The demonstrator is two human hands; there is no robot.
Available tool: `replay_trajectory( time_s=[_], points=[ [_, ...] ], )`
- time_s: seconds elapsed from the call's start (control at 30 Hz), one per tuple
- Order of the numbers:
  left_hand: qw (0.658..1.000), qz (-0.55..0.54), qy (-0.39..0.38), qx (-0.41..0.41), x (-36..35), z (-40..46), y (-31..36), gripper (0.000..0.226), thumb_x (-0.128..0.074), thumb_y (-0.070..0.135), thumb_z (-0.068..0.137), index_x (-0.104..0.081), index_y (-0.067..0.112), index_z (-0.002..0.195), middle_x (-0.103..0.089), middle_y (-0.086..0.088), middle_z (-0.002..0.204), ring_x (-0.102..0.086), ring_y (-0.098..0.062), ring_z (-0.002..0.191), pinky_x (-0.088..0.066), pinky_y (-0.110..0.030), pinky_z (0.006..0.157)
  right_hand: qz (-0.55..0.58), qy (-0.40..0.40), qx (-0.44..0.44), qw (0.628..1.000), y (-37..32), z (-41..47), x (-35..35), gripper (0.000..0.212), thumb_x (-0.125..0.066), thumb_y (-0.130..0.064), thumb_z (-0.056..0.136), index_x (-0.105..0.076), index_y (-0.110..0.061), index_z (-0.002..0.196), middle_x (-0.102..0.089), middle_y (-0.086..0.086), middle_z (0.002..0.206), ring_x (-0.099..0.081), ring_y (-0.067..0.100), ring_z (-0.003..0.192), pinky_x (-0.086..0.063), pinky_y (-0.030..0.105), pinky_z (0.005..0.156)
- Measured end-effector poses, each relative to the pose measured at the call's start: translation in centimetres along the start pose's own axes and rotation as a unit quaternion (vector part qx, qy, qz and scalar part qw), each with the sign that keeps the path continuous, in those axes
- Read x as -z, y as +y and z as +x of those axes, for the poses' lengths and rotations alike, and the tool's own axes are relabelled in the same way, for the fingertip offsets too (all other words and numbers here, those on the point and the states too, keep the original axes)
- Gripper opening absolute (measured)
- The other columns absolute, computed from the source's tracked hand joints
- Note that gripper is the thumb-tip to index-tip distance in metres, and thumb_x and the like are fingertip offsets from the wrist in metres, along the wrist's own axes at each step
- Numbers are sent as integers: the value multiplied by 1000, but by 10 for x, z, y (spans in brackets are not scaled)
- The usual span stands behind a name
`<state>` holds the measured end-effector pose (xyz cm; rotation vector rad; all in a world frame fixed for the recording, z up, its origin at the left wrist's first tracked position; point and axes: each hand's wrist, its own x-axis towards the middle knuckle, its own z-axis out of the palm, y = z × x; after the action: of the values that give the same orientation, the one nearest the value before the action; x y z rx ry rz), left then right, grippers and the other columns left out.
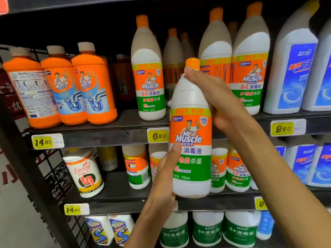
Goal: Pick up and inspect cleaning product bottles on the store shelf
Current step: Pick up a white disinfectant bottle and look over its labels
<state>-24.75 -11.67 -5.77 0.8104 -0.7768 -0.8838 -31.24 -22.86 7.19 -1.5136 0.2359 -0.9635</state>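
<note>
I hold a white Mr Muscle 84 disinfectant bottle with an orange cap upright in front of the shelves, its orange and green label facing me. My right hand grips its neck and shoulder from the right, fingers curled round just below the cap. My left hand holds the bottle's lower left side, thumb pressed on the label and palm under the base edge. Identical bottles stand on the upper shelf and behind the held one.
Orange Mr Muscle drain cleaner bottles stand upper left, blue-labelled white bottles upper right. The middle shelf carries a Farcent canister and smaller bottles. Yellow price tags line the shelf edges. Green-labelled 84 bottles fill the bottom shelf.
</note>
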Motion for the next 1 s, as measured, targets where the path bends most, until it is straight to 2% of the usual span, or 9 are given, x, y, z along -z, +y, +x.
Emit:
replay_trajectory(
  time_s=[0.07, 0.13, 0.23, 0.33, 0.5, 0.6, 0.73, 0.83, 1.0],
  points=[
    [997, -68, -18, 14, 0, -2, 6, 33, -74, 53, 62, -77, 32, 87, -75, -5, 98, -73, -20, 86, -58, -32, 63, 34, -13, -33, 999, -1, 0, 3, 18, -62, -35, 89, -67, -18, 92, -75, 3, 87, -72, 19, 86, -58, 34, 78],
    [990, -124, -43, 42, 0, -5, 12, 70, -88, 55, 42, -75, 20, 101, -70, -16, 110, -70, -31, 89, -59, -39, 65, 104, -33, -54, 993, 0, -2, 3, 21, -61, -35, 89, -66, -17, 100, -74, 5, 94, -71, 20, 92, -57, 36, 81],
    [979, -159, -77, 101, -9, -10, 21, 104, -90, 54, 35, -61, 9, 124, -59, -28, 120, -62, -40, 89, -58, -44, 62, 185, -58, -89, 977, 5, -6, 0, 50, -64, -38, 84, -56, -11, 125, -67, 17, 115, -66, 30, 104, -54, 46, 88],
    [976, -161, -88, 116, -11, -13, 21, 90, -79, 57, 54, -58, 11, 128, -62, -25, 118, -63, -39, 92, -57, -45, 67, 202, -43, -73, 976, 4, -5, -4, 47, -64, -36, 85, -56, -10, 123, -68, 15, 102, -68, 29, 93, -56, 45, 81],
    [989, -95, -61, 92, 0, -14, 16, 69, -54, 63, 77, -56, 19, 130, -58, -18, 131, -55, -36, 120, -44, -54, 100, 216, -25, -37, 975, 8, -4, -1, 45, -65, -34, 77, -59, -9, 114, -69, 12, 96, -67, 25, 88, -57, 42, 81],
    [987, -111, -18, 115, 10, -13, 11, 53, -47, 61, 78, -73, 25, 107, -69, -9, 117, -66, -27, 107, -54, -46, 88, 236, -27, -17, 971, 14, -17, 5, 32, -65, -33, 77, -65, -10, 98, -72, 11, 90, -70, 26, 87, -58, 37, 75],
    [976, -142, -3, 167, 19, -12, -12, 47, -55, 50, 69, -78, 15, 92, -74, -13, 94, -72, -28, 75, -59, -38, 64, 210, 15, -12, 977, 33, -51, 20, 27, -58, -30, 76, -64, -10, 94, -72, 16, 95, -67, 31, 98, -55, 43, 87],
    [967, -140, -3, 213, 25, -28, -46, 35, -53, 40, 72, -79, 17, 80, -75, -9, 87, -73, -24, 73, -59, -37, 61, 177, 64, -28, 982, 53, -96, 42, 27, -54, -26, 75, -64, -10, 95, -72, 15, 94, -67, 29, 97, -53, 42, 92],
    [879, -191, 52, 433, 37, -64, -126, 39, -45, 34, 88, -73, 8, 81, -74, -16, 77, -71, -30, 61, -58, -44, 52, 96, 197, -57, 974, 96, -201, 87, 14, -62, -26, 72, -71, -16, 72, -72, 8, 81, -69, 22, 85, -54, 30, 76]
  ],
)
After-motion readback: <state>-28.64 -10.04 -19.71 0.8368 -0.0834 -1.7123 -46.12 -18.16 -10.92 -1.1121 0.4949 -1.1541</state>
